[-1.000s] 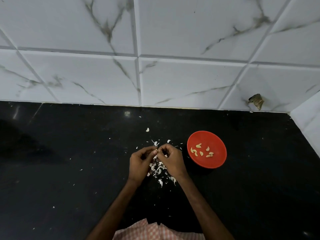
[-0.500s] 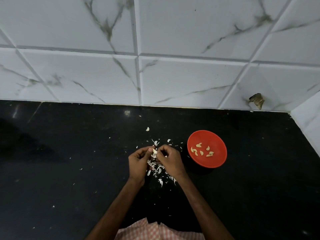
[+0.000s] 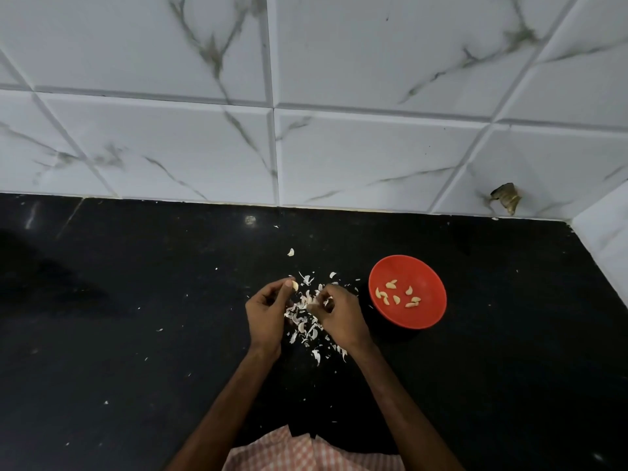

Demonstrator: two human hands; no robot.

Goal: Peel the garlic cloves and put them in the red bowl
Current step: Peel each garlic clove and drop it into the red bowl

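Hands that met over the peelings half a second ago have drawn apart. The left hand [image 3: 268, 314] pinches a pale garlic clove [image 3: 295, 285] at its fingertips, while the right hand [image 3: 339, 312] curls above the heap of skins [image 3: 302, 322] — whether it holds anything cannot be told. Several peeled cloves [image 3: 391, 284] lie in the red bowl [image 3: 429, 283], just right of the hands on the black counter [image 3: 136, 334].

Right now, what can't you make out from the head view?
All head view:
- Clove pinched in the left grip: too small to tell if fully peeled.
- Right grip: curled fingers hide whether it holds anything.
- Skins: both grips cover part; unpeeled cloves there can't be ruled out.
- Bowl: its cloves overlap, count unsure.
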